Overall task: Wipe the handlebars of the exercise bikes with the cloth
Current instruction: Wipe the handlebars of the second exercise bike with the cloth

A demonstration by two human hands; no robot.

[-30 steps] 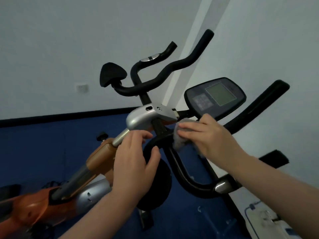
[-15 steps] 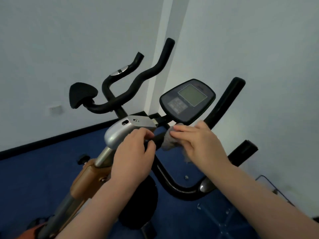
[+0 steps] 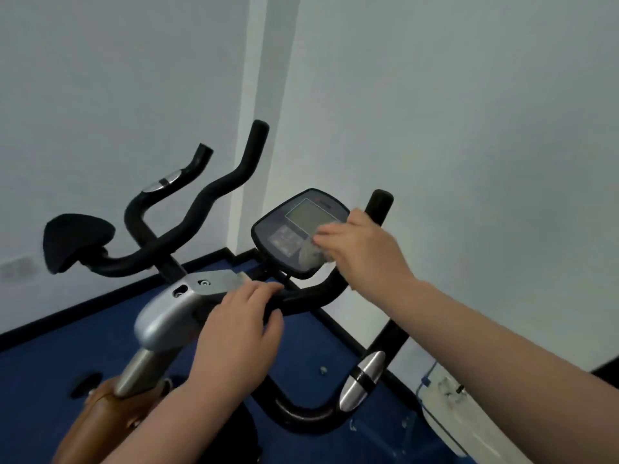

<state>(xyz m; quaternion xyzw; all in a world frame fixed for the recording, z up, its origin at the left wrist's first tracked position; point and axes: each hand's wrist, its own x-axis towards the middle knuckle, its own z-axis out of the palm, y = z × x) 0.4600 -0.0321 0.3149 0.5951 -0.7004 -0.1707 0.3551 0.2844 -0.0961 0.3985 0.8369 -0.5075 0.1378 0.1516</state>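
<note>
The exercise bike's black handlebars (image 3: 308, 294) curve up on both sides of a silver stem cover (image 3: 167, 313). My left hand (image 3: 241, 326) grips the bar just right of the stem. My right hand (image 3: 361, 252) holds a small grey cloth (image 3: 311, 256) pressed against the lower right of the dark console screen (image 3: 294, 229). The right handlebar's upright end (image 3: 378, 202) rises just behind that hand. The left handlebar arms (image 3: 214, 192) stretch up and away toward the wall.
A black pad (image 3: 75, 241) sits at the left bar end. The orange frame post (image 3: 110, 413) is below. Blue floor (image 3: 50, 370) meets grey walls close ahead in a corner. A white object with a cable (image 3: 442, 393) lies on the floor at right.
My right hand has lifted the cloth from the bar near the stem up onto the console. My left hand keeps its grip on the bar. The view has swung right.
</note>
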